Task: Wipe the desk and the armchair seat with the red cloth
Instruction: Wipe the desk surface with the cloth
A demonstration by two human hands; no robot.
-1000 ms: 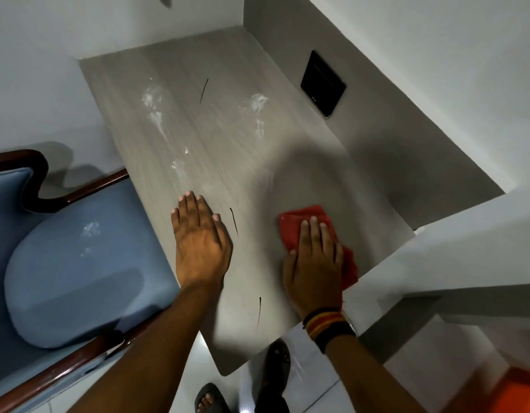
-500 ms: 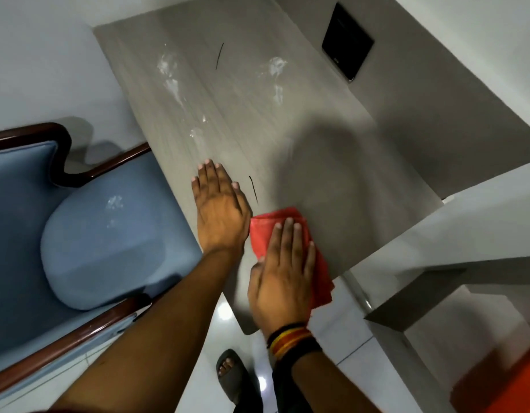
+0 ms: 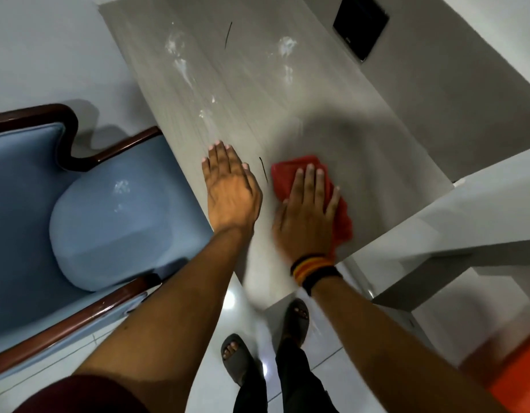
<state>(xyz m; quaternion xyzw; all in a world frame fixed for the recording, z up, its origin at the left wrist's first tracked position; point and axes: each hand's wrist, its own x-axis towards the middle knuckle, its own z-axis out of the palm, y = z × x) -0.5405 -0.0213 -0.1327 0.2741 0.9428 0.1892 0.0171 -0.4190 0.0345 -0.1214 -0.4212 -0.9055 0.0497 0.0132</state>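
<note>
Red cloth (image 3: 290, 180) under flat right hand (image 3: 306, 216) | left hand (image 3: 231, 192) flat, empty, beside it | desk (image 3: 362, 162)

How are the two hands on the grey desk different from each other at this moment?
The right hand presses flat on the crumpled red cloth; the left hand lies bare on the grey wood-grain desk. The right wrist wears striped bands; the left wrist has none. The left hand rests near the desk edge, beside the blue armchair seat. Both are open, palm down.
</note>
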